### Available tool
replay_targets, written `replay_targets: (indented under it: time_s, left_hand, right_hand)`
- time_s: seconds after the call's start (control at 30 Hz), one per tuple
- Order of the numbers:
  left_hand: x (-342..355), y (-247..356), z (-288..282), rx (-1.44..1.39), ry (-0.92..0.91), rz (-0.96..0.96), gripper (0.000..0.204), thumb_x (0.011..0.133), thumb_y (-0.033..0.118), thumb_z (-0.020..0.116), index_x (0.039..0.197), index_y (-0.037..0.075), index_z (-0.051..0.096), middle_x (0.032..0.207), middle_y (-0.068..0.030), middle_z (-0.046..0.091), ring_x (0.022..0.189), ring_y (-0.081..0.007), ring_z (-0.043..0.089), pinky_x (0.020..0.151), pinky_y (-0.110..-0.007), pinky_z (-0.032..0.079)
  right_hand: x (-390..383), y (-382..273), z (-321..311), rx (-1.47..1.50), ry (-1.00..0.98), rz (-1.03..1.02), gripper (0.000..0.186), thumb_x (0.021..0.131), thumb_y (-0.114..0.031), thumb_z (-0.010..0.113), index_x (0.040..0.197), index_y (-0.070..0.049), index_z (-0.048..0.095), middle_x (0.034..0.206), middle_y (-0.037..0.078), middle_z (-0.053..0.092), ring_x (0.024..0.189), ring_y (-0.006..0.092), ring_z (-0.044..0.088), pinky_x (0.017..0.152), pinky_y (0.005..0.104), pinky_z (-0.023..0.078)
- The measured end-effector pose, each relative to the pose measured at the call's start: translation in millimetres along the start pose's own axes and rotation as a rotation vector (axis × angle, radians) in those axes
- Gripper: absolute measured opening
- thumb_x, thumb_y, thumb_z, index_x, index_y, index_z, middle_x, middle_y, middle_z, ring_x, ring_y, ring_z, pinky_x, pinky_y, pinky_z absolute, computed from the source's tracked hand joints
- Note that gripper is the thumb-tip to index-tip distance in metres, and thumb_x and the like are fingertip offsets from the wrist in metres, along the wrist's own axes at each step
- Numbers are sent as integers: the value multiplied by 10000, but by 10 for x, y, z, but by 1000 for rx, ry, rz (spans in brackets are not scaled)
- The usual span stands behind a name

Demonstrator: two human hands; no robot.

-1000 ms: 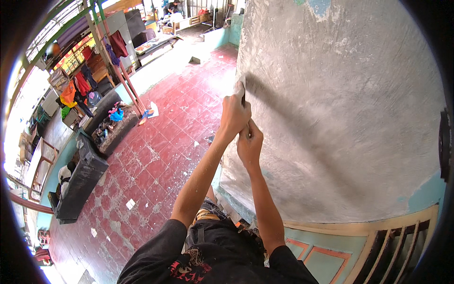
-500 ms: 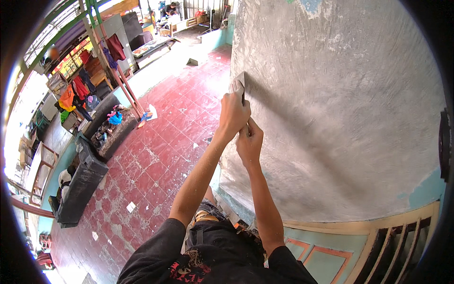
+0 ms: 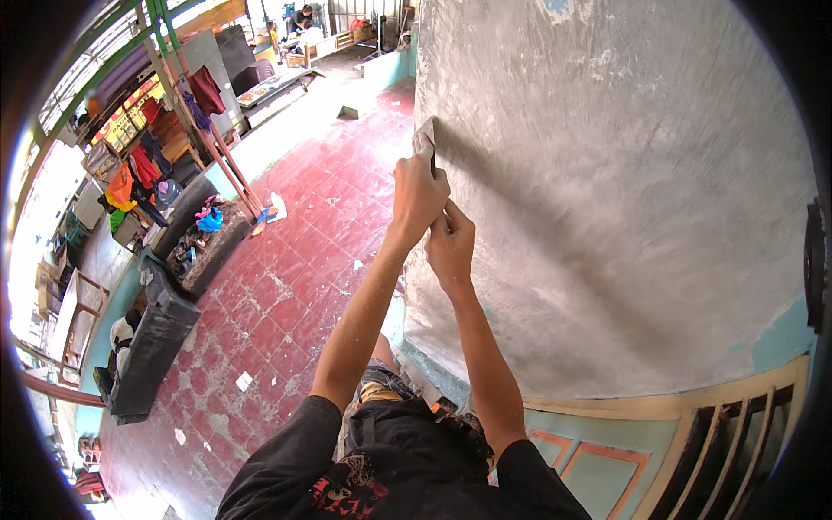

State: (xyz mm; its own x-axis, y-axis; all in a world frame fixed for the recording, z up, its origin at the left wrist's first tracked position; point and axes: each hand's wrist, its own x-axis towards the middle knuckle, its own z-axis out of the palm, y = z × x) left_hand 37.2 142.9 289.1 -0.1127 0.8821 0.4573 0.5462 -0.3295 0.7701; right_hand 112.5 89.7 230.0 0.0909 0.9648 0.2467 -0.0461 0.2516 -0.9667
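Observation:
Both of my arms reach up along the grey plastered wall [image 3: 589,199]. A scraper [image 3: 429,130] with a flat, dusty blade lies against the wall close to its left edge. High on the scraper, near the blade, my left hand [image 3: 418,192] is closed around it, fingers extended partly along it. Just below, my right hand [image 3: 451,244] is closed around the lower end of its handle. The fingers hide most of the handle. A long shadow from my arms falls across the plaster.
Scraped white bits [image 3: 244,380] litter the red tiled floor [image 3: 295,303]. A dark planter-like trough [image 3: 156,347] stands at left, beside pink poles [image 3: 230,156] hung with cloths. A pale green door [image 3: 598,468] and a barred opening [image 3: 737,442] lie low right. People sit far back.
Both hands and the scraper have shifted slightly up and left along the wall, toward its edge. My grip looks the same.

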Motion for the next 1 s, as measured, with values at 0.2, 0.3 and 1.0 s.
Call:
replay_targets:
  time_s: [0.2, 0.3, 1.0]
  left_hand:
    - [-158, -58, 137, 38, 74, 125, 504, 717, -23, 499, 1201, -160, 526, 661, -323, 568, 599, -415, 638, 560, -456, 490]
    - [-31, -46, 112, 32, 31, 60, 537, 711, -25, 492, 1230, -163, 494, 665, -320, 567, 607, -423, 642, 568, -467, 492]
    - [-30, -121, 246, 105, 238, 184, 222, 702, 4, 518, 874, -121, 582, 627, -302, 563, 560, -413, 612, 559, -455, 487]
  right_hand:
    - [-129, 118, -19, 27, 72, -70, 235, 969, -110, 485, 1048, 57, 630, 632, -9, 506, 505, 31, 396, 454, 233, 304]
    - [-36, 73, -10, 64, 45, -56, 231, 974, -114, 494, 1059, 50, 632, 578, -46, 457, 436, 14, 364, 393, 219, 273]
    - [-64, -105, -124, -24, 50, 62, 285, 940, -69, 469, 1125, 75, 631, 729, 36, 596, 625, 65, 453, 576, 252, 375]
